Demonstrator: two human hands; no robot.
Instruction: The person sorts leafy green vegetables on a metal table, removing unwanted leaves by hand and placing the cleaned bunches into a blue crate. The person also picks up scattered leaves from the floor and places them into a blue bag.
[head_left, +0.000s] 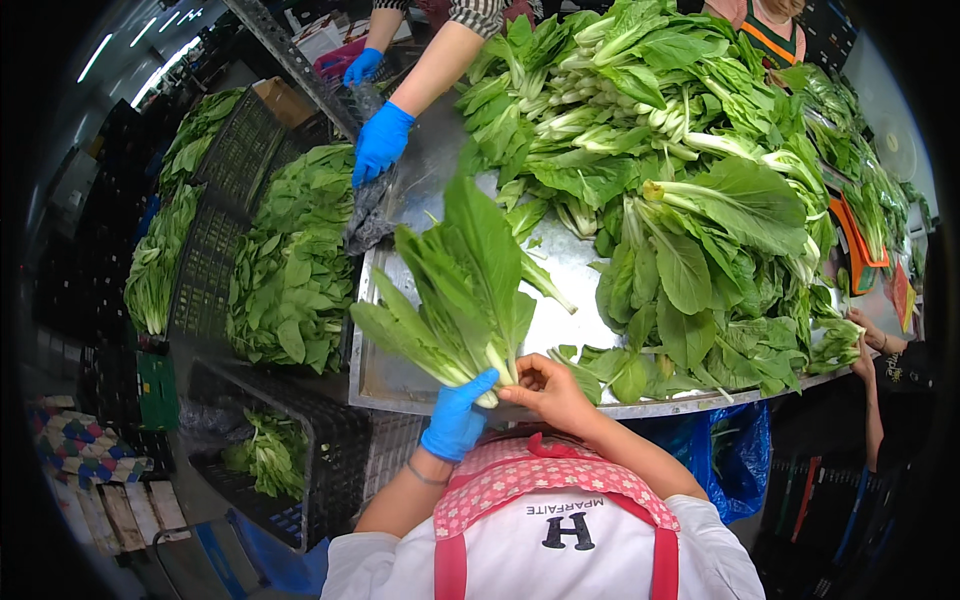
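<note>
My left hand (459, 420), in a blue glove, grips the pale stem end of a bunch of leafy greens (457, 292), whose leaves point away from me over the metal table (405, 382). My right hand (553, 394), bare, is at the same stems; its thumb and forefinger are close together at a stalk, and whether they pinch it I cannot tell. A loose leaf (551, 283) lies on the table beyond the bunch. To the right rises a large heap of greens (660, 142), with loose leaves (637, 371) along the near edge.
Across the table, a person's blue-gloved hands (382, 142) are by dark plastic film (367, 214). Crates of greens (289, 292) stand left; a black crate (300, 450) holds some leaves. At right are another person's hands (866, 341) and an orange scale-like item (851, 244). A blue bag (739, 457) hangs below the edge.
</note>
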